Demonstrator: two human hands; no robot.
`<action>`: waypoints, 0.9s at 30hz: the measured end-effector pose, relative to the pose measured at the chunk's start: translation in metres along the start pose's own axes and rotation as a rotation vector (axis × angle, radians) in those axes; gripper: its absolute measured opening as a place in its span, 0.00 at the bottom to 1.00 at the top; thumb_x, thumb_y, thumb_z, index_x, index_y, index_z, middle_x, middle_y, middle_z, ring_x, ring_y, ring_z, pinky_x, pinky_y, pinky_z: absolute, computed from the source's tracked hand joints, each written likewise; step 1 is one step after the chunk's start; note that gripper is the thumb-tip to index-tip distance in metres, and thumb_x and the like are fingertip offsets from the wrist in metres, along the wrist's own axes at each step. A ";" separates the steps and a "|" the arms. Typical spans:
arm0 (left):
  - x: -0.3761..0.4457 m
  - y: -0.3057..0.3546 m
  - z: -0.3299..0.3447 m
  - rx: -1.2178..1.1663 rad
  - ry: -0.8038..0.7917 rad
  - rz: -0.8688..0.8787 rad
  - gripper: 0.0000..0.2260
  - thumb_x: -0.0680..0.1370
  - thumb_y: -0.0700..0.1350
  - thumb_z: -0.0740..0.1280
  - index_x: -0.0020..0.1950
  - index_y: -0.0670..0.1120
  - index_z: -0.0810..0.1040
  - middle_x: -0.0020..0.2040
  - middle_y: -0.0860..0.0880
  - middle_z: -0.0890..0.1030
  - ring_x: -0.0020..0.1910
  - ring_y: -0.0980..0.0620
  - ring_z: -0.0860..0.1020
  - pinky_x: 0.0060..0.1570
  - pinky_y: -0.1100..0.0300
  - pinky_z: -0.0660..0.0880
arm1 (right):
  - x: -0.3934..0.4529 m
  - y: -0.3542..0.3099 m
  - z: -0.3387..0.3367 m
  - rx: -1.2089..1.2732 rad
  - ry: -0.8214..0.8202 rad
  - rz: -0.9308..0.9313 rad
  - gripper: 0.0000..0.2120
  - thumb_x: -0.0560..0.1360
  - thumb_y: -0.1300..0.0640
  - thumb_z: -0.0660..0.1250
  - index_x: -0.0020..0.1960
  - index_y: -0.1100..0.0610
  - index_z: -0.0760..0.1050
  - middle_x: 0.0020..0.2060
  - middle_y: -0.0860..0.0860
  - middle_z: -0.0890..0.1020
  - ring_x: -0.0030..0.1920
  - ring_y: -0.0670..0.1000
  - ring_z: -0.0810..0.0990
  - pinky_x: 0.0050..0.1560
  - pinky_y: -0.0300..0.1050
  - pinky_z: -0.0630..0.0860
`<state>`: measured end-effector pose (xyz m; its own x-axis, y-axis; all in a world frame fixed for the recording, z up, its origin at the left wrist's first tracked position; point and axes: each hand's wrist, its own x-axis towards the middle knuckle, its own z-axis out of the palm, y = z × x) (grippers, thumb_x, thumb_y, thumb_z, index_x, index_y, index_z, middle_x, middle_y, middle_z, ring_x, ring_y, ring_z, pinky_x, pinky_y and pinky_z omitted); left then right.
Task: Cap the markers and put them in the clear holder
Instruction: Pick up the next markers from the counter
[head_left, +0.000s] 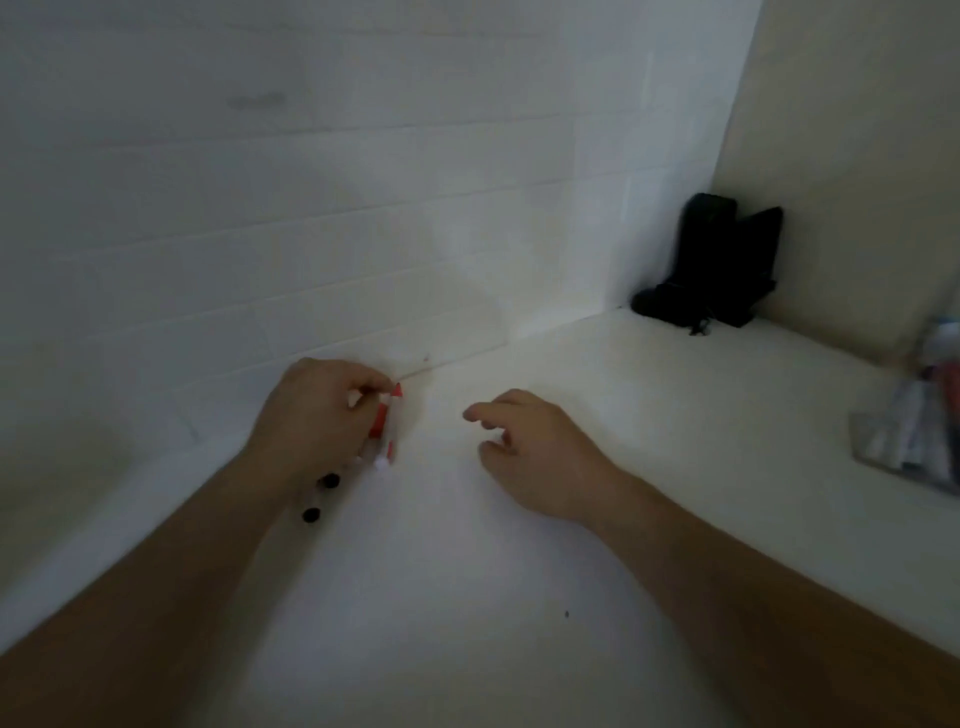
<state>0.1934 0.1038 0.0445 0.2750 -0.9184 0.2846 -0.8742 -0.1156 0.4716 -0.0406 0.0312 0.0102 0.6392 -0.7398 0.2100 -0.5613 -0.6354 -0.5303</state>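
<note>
Our left hand (317, 415) curls its fingers (363, 387) round a bunch of markers (382, 423) near the far wall, red tip up, black ends (319, 499) below. Our right hand (530, 452) hovers over the white surface (467, 597), fingers loosely spread, holding nothing. The clear holder (914, 415) sits far right.

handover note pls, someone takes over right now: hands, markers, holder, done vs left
Left hand: grips a bunch of markers; red ones show by the fingers, two black ends stick out below the wrist.
Right hand: empty, fingers loosely curled, just over the white counter.
Clear holder: far right at the frame edge, already has markers in it.
Done: some markers stowed.
Left: whether the held ones are capped is too blurred to tell; check, cap, carry to holder.
</note>
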 end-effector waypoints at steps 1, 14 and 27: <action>0.001 -0.012 -0.001 0.059 0.025 -0.006 0.08 0.77 0.51 0.66 0.52 0.57 0.85 0.42 0.55 0.86 0.38 0.57 0.83 0.44 0.56 0.82 | 0.011 -0.010 0.012 -0.026 -0.014 -0.023 0.19 0.77 0.52 0.64 0.67 0.48 0.77 0.59 0.49 0.78 0.55 0.52 0.79 0.62 0.48 0.75; 0.002 -0.017 0.018 0.464 0.043 0.100 0.14 0.72 0.63 0.61 0.52 0.62 0.82 0.50 0.58 0.79 0.53 0.48 0.71 0.54 0.49 0.64 | 0.035 -0.036 0.043 -0.316 0.017 -0.004 0.17 0.75 0.37 0.58 0.51 0.48 0.77 0.46 0.52 0.72 0.48 0.58 0.75 0.47 0.52 0.78; 0.003 0.007 0.034 0.563 -0.061 0.316 0.09 0.80 0.47 0.64 0.54 0.59 0.81 0.47 0.58 0.81 0.47 0.52 0.68 0.46 0.54 0.60 | -0.026 0.035 -0.038 -0.184 0.027 0.195 0.17 0.80 0.39 0.61 0.63 0.47 0.71 0.43 0.49 0.81 0.40 0.49 0.78 0.40 0.45 0.73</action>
<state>0.1746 0.0877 0.0205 -0.0383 -0.9585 0.2824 -0.9899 -0.0022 -0.1417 -0.0966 0.0202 0.0172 0.4967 -0.8562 0.1422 -0.7599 -0.5082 -0.4053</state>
